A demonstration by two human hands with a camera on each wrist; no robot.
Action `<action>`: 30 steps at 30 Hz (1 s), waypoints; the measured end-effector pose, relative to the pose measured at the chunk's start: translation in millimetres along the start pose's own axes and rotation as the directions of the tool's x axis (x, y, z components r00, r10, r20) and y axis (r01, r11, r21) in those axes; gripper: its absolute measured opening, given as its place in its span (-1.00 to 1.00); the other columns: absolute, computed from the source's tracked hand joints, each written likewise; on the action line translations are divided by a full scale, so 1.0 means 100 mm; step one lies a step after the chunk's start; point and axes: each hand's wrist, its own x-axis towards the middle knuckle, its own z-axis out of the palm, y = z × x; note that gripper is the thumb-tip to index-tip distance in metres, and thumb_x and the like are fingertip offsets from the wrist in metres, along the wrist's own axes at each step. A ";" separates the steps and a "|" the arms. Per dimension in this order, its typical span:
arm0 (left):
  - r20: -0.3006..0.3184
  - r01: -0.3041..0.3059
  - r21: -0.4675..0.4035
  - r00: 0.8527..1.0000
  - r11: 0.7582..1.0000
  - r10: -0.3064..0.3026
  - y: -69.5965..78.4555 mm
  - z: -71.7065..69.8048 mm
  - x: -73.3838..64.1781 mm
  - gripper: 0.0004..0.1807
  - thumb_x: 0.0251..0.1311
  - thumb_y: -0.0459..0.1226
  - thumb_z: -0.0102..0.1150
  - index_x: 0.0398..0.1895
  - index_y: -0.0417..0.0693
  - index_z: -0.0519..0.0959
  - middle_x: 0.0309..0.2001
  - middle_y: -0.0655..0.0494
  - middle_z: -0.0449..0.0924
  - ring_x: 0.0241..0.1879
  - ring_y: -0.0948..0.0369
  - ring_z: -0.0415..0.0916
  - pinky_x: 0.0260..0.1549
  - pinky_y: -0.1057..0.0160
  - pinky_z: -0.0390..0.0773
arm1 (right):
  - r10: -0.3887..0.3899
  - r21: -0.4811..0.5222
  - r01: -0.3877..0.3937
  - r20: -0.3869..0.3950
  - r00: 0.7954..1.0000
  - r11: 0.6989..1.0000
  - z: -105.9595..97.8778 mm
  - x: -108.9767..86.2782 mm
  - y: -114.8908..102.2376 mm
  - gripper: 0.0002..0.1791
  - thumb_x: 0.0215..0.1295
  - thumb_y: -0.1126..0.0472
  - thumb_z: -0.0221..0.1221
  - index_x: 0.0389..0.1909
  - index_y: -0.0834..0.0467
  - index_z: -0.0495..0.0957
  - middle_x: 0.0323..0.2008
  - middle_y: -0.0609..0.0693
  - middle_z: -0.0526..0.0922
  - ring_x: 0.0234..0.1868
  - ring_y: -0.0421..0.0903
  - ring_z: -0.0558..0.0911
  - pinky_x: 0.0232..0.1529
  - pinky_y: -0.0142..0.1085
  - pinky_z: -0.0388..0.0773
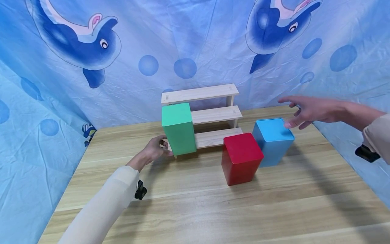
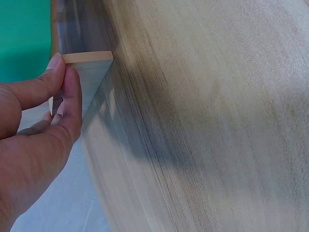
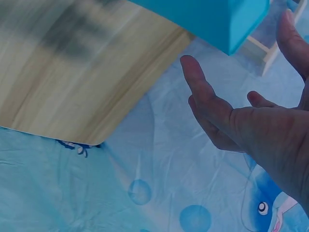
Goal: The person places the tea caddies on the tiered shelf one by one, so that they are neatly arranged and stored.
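A three-tier wooden step shelf (image 1: 213, 137) stands at the back of the table, with a green box (image 1: 179, 132) on the left of its lowest tier. At that tier's left end, my left hand (image 1: 154, 149) pinches the wood between thumb and curled fingers; the left wrist view shows this hand (image 2: 43, 116) at the board's end (image 2: 91, 67). My right hand (image 1: 313, 110) hovers by the upper right of a blue box (image 1: 271, 149), fingers spread and holding nothing. In the right wrist view its fingers (image 3: 205, 99) appear apart from the blue box (image 3: 203, 17).
A red box (image 1: 240, 166) stands in front of the blue box, to its left. Both rest on the wood-grain table (image 1: 198, 210). Blue cloth (image 1: 207, 44) printed with dolphins and bubbles hangs behind the table and along its sides.
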 end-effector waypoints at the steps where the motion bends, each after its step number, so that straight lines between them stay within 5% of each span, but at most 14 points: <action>1: 0.001 0.004 -0.007 1.000 1.000 -0.004 0.00 0.00 0.00 -0.15 -0.05 -0.54 0.39 0.37 -0.24 0.23 -0.22 -0.09 0.33 -0.37 0.18 0.28 -0.32 0.19 0.44 | -0.009 0.006 0.009 0.006 1.000 1.000 0.01 0.00 0.03 0.04 0.21 0.12 0.32 0.49 0.18 -0.21 0.31 0.51 -0.15 0.19 0.61 0.18 -0.13 0.18 0.54; 21: -0.004 0.011 0.015 1.000 1.000 -0.011 -0.01 0.02 -0.02 -0.13 -0.02 -0.52 0.38 0.40 -0.23 0.20 -0.19 -0.12 0.35 -0.36 0.16 0.28 -0.31 0.19 0.43 | -0.243 0.109 0.242 -0.002 0.970 0.964 0.42 -0.08 0.33 0.15 0.05 0.22 0.37 0.52 0.06 -0.21 0.35 0.31 -0.04 0.20 0.45 0.14 -0.20 0.03 0.55; 30: -0.004 0.002 0.024 1.000 1.000 -0.002 -0.01 0.01 -0.01 -0.16 -0.01 -0.50 0.38 0.39 -0.22 0.22 -0.21 -0.10 0.34 -0.36 0.15 0.27 -0.34 0.21 0.38 | -0.241 0.113 0.245 -0.048 0.969 0.963 0.51 -0.05 0.34 0.13 -0.02 0.24 0.43 0.49 0.13 -0.09 0.31 0.29 0.05 0.19 0.36 0.14 -0.20 -0.04 0.54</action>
